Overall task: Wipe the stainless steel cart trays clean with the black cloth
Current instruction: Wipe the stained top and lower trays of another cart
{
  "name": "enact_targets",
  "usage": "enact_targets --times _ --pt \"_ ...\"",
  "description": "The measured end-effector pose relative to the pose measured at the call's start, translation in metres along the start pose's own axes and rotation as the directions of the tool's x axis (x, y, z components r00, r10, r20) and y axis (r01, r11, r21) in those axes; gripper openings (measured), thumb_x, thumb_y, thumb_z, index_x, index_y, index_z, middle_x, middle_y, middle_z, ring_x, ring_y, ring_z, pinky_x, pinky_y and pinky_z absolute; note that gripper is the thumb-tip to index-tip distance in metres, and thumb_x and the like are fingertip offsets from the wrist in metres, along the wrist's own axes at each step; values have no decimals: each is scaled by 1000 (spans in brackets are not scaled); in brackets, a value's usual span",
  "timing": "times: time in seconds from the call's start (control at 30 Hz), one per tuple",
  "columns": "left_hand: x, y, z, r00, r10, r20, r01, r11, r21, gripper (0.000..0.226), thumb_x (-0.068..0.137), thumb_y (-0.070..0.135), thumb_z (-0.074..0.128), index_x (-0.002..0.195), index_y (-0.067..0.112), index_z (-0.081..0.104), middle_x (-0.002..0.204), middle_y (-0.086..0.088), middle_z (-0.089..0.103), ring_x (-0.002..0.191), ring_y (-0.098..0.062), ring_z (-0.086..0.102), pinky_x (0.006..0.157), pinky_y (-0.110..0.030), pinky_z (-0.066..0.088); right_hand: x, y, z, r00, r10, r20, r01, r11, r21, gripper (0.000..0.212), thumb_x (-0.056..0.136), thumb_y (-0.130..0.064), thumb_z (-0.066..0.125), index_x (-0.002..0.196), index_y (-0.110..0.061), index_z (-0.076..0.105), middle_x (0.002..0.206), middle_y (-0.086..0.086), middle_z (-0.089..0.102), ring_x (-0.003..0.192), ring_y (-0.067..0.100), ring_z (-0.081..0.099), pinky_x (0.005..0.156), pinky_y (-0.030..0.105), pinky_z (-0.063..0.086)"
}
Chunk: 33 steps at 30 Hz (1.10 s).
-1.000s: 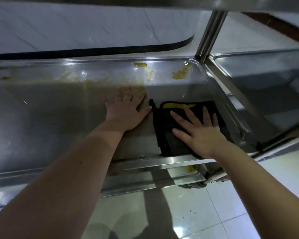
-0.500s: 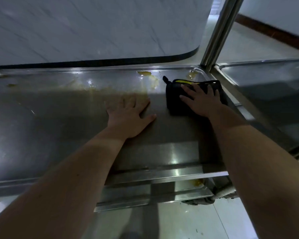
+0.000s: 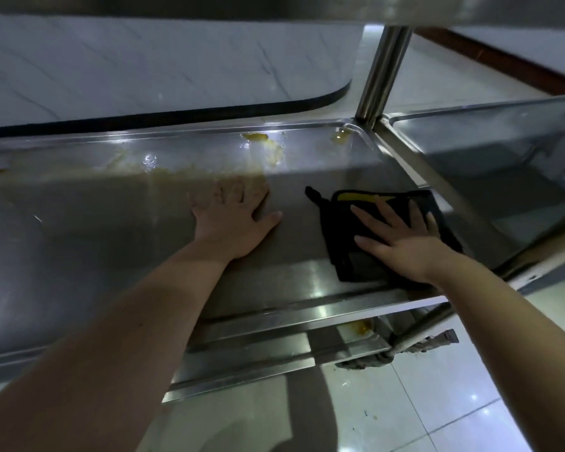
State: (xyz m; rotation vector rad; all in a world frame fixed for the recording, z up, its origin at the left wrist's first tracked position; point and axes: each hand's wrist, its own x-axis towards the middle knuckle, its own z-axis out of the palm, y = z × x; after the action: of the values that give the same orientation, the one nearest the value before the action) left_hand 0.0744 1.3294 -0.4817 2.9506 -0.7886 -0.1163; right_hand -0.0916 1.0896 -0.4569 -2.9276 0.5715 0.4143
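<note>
A stainless steel cart tray point(image 3: 79, 223) fills the middle of the head view. Yellowish smears point(image 3: 265, 145) mark its far wall and back right corner. The black cloth point(image 3: 349, 256), with a yellow strip on its far edge, lies folded on the tray's right part, near the front rim. My right hand point(image 3: 402, 243) presses flat on the cloth with straight, spread fingers. My left hand point(image 3: 235, 220) rests flat on the bare tray floor, left of the cloth and apart from it.
A steel post point(image 3: 382, 70) rises at the tray's back right corner. A second steel tray point(image 3: 503, 164) adjoins on the right. An upper shelf point(image 3: 274, 8) overhangs. A lower shelf edge point(image 3: 258, 360) and tiled floor point(image 3: 437, 402) lie below.
My right hand slid the cloth from the tray's back right corner toward the front rim. The yellow smear in that corner has thinned. My left hand stayed put.
</note>
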Motion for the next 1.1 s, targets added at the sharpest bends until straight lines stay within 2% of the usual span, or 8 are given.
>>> enact_targets --times 0.2,0.37,0.5,0.67,0.73,0.83,0.93,1.1 --pt "3 -1 4 1000 9 -17 -8 999 46 71 87 80 11 151 52 -2 166 3 0 151 -33 -4 111 -72 -2 125 -33 -30 994 51 -101 -52 999 -11 61 93 -74 18 148 -58 0 165 -10 -6 147 45 -7 117 60 -5" --pt "7 -3 6 1000 7 -27 -5 997 81 72 86 81 11 151 52 -3 166 3 -2 151 -34 -3 110 -72 -1 162 -50 -32 981 117 -155 -117 993 8 63 92 -76 14 150 -56 2 165 -6 -4 146 47 -8 114 65 -7" --pt "8 0 5 1000 4 -15 -3 997 83 71 86 80 11 150 53 -4 166 3 -3 151 -33 -3 110 -72 -1 132 -45 -28 989 58 -137 -62 998 -21 61 93 -73 14 150 -55 -1 165 -6 -6 147 45 -8 116 63 -6" --pt "4 0 0 1000 -6 5 6 998 55 65 92 74 13 151 52 -1 166 4 -3 151 -32 -3 110 -71 1 36 -53 4 993 -57 -107 54 998 -32 59 91 -74 12 145 -62 -10 163 -12 -13 147 43 -13 117 59 -9" --pt "2 1 -4 1000 -12 28 11 1000 15 59 96 68 11 152 52 1 166 5 -4 151 -32 -2 111 -71 3 -7 -61 14 992 -115 -58 113 993 -32 60 89 -77 11 142 -64 -14 162 -14 -18 147 41 -16 117 57 -11" --pt "-3 0 -9 999 0 46 2 999 -52 52 100 59 9 152 51 6 166 5 -2 151 -31 -4 112 -70 -2 -51 -70 24 980 -192 -51 189 980 -58 65 71 -81 -8 133 -68 -25 160 -16 -23 146 40 -19 117 56 -13" --pt "-10 -12 -19 998 22 59 -8 973 -231 52 104 51 12 155 40 17 166 6 -1 151 -28 -10 115 -63 -8 -58 -72 26 980 -189 -56 186 981 -53 65 66 -79 -12 129 -70 -28 159 -17 -23 147 39 -19 116 56 -14" --pt "-23 -89 -23 1000 -15 21 15 1000 -13 52 103 55 19 154 44 18 165 9 -5 151 -22 -15 113 -64 -15 -56 -78 24 985 -169 -34 167 983 -71 62 69 -81 -10 127 -71 -29 158 -19 -26 146 40 -20 117 58 -12"
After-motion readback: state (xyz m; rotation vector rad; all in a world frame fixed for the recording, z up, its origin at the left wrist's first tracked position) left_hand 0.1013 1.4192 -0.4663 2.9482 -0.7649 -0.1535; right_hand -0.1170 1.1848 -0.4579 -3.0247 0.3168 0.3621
